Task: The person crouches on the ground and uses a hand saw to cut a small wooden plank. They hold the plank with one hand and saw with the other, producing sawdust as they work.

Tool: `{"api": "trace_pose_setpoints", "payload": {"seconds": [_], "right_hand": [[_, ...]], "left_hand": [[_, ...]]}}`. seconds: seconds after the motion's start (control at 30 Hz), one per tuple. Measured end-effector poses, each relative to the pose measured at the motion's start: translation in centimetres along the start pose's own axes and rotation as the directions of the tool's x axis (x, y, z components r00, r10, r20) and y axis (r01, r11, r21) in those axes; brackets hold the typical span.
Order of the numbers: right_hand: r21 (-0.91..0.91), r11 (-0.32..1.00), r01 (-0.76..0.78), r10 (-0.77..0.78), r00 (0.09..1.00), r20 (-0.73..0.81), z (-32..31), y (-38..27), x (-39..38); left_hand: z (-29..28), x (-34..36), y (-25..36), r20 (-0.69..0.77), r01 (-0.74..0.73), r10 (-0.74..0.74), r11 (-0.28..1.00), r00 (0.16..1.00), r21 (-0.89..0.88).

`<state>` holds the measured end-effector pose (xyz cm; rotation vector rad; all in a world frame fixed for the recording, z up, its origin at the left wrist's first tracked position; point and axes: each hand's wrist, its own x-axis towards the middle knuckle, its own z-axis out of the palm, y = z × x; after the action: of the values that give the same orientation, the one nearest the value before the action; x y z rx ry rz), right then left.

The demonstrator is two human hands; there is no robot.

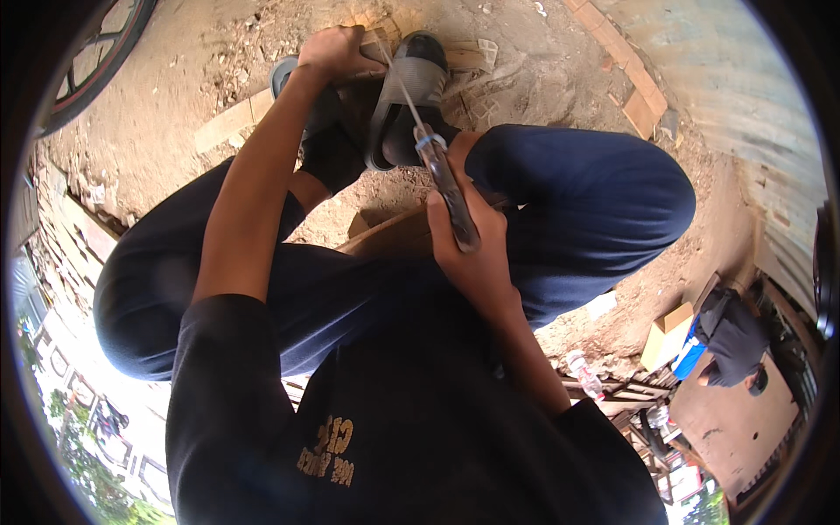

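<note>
My right hand (472, 223) is wrapped around the brown handle of a hand saw (448, 188), which has a light blue band near the blade. Its thin blade slants away up to a piece of wood (383, 37) on the ground; the teeth cannot be made out. My left hand (337, 52) presses on the wood beside the blade's far end, thumb toward the blade, its fingers partly hidden. Close to the blade, my right foot in a grey-strapped sandal (418, 80) sits against the wood. My other sandal (284, 77) is behind my left forearm.
A wooden strip (229, 124) lies left of my feet. Beneath my legs is another board (389, 234). A wheel (96, 61) stands far left, a corrugated metal wall (744, 105) right. At lower right are a plastic bottle (584, 374), a cardboard box (667, 337) and another person (735, 337).
</note>
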<state>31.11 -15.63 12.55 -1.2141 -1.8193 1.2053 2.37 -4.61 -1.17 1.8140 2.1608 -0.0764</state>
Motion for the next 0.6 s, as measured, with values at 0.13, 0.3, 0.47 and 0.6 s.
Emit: {"api": "trace_pose_setpoints", "payload": {"seconds": [0.13,0.3,0.47,0.6], "right_hand": [[0.081,0.982,-0.173,0.16,0.976,0.149,1.1,0.3,5.8],[-0.044,0.999,-0.013,0.018,0.995,0.097,1.8,1.0,2.8],[0.027,0.996,-0.083,0.079,0.99,0.119,2.1,0.7,3.6],[-0.109,0.987,-0.12,0.14,0.97,0.198,3.5,0.5,6.9]], "left_hand": [[-0.3,0.0,0.6,0.044,0.014,-0.012,0.999,0.999,-0.04],[0.1,-0.4,-0.2,0.021,0.007,-0.006,0.999,1.0,-0.048],[-0.3,-0.6,0.3,0.05,0.003,0.001,0.997,0.999,-0.078],[0.2,-0.2,0.3,0.071,-0.003,0.011,0.994,0.997,-0.112]]}}
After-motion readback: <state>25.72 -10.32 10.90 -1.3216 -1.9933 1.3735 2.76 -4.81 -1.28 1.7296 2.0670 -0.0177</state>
